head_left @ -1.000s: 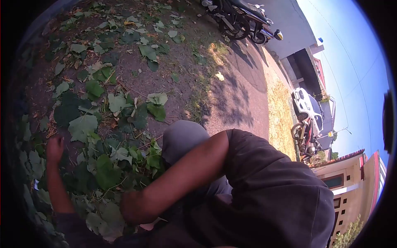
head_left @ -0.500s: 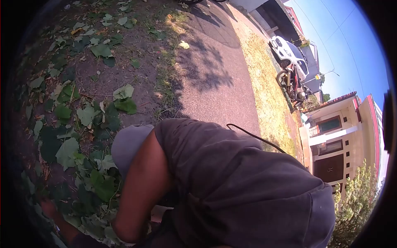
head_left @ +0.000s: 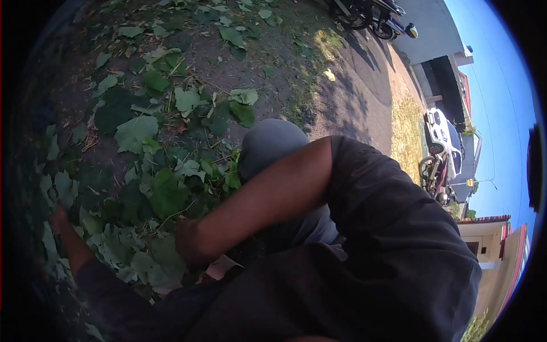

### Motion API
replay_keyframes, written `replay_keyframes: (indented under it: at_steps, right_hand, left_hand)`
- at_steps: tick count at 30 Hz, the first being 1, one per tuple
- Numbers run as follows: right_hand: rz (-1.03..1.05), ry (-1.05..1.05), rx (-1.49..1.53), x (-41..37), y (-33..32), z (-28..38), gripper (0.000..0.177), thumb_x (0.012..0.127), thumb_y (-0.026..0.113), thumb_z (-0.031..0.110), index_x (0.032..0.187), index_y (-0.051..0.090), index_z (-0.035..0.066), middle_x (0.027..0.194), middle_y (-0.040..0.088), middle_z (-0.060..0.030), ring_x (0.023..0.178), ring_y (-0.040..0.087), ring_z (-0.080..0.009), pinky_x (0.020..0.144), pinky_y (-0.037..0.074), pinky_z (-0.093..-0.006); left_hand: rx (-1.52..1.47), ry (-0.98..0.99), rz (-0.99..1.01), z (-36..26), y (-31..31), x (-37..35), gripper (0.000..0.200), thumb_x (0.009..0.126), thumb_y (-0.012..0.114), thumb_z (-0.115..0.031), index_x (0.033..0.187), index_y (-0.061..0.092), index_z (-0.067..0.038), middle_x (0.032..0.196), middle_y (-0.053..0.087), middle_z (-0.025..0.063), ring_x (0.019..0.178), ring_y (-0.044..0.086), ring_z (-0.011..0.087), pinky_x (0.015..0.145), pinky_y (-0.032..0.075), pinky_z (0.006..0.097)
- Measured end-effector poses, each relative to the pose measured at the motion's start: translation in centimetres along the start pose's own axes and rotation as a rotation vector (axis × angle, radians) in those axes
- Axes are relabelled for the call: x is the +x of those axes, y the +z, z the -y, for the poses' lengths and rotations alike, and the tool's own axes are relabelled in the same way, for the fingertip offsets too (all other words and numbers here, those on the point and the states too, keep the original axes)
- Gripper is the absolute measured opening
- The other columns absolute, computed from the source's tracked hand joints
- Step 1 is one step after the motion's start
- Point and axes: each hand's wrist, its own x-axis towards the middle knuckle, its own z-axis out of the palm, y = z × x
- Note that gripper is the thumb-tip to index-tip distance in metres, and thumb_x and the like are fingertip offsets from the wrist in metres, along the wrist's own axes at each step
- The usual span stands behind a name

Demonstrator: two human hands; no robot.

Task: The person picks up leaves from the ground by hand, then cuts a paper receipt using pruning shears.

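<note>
Large green leaves (head_left: pixel 168 191) and vine stems cover the dark soil in the head view. My left arm reaches down across the middle, and my left hand (head_left: pixel 188 239) is bent in among the leaves beside a thin stem. Its fingers are mostly turned away, so its grip is hidden. At the far left, my right hand (head_left: pixel 58 219) touches the leaves near a pale green leaf (head_left: pixel 65 188). Shadow and foliage obscure its fingers. My grey-covered knee (head_left: pixel 270 145) rises beside the leaf layer.
A paved path (head_left: pixel 364 97) runs beyond the soil. Parked motorcycles (head_left: pixel 356 14) stand at the top, with another motorcycle (head_left: pixel 436 174) and a white car (head_left: pixel 441 134) on the right. A house (head_left: pixel 496 251) stands at the lower right.
The view has shifted, bringing more of the leaves and both forearms into sight. My left forearm now reaches over the leaves, and my right hand shows higher at the left edge.
</note>
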Motion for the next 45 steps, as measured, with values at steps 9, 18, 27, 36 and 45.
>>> replay_keyframes:
  at_steps: [9, 18, 27, 36, 45]
  right_hand:
    - [-0.420, 0.068, 0.019, -2.8, 1.4, -2.2, 0.034, 0.091, 0.069, 0.025, 0.115, 0.068, 0.002, 0.106, 0.068, -0.0174, 0.102, 0.070, -0.0344, 0.092, 0.053, -0.0462]
    - [-0.449, 0.024, -0.034, -3.9, 2.2, -0.5, 0.037, 0.093, 0.068, 0.027, 0.121, 0.064, 0.001, 0.107, 0.067, -0.0155, 0.101, 0.068, -0.0340, 0.094, 0.051, -0.0437]
    - [-0.490, -0.050, 0.072, -6.4, -0.3, -0.1, 0.048, 0.095, 0.068, 0.031, 0.132, 0.061, 0.001, 0.111, 0.065, -0.0158, 0.101, 0.067, -0.0327, 0.092, 0.051, -0.0429]
    - [-0.464, 0.049, 0.103, -6.4, 1.1, -2.6, 0.048, 0.096, 0.068, 0.034, 0.132, 0.061, 0.004, 0.108, 0.067, -0.0155, 0.103, 0.068, -0.0329, 0.095, 0.052, -0.0438]
    - [-0.435, 0.118, 0.123, -6.2, 3.4, -4.3, 0.043, 0.098, 0.066, 0.034, 0.128, 0.062, 0.003, 0.107, 0.067, -0.0150, 0.100, 0.069, -0.0326, 0.091, 0.052, -0.0447]
  left_hand:
    - [-0.472, -0.155, 0.086, -1.6, -2.5, -7.8, 0.102, 0.085, 0.073, -0.057, 0.161, 0.031, -0.004, 0.165, 0.035, 0.0213, 0.146, 0.045, 0.0393, 0.119, 0.040, 0.0529]
    - [-0.405, -0.150, 0.129, -2.1, -4.6, -11.4, 0.103, 0.083, 0.075, -0.061, 0.160, 0.033, -0.008, 0.167, 0.030, 0.0215, 0.150, 0.040, 0.0391, 0.116, 0.041, 0.0587]
    - [-0.147, -0.056, 0.060, -2.0, -7.9, -15.4, 0.157, 0.056, 0.093, -0.070, 0.168, -0.012, -0.036, 0.174, -0.021, 0.0136, 0.159, -0.006, 0.0512, 0.108, 0.028, 0.0869]
    - [-0.159, 0.129, 0.028, 2.6, -3.8, -6.8, 0.163, 0.053, 0.100, -0.058, 0.161, -0.022, -0.049, 0.170, -0.023, 0.0264, 0.151, 0.020, 0.0629, 0.125, 0.029, 0.0649]
    - [0.134, 0.292, 0.248, 2.3, -4.6, -5.3, 0.108, 0.074, 0.086, -0.055, 0.164, 0.031, -0.033, 0.164, 0.035, 0.0240, 0.143, 0.048, 0.0458, 0.118, 0.035, 0.0654]
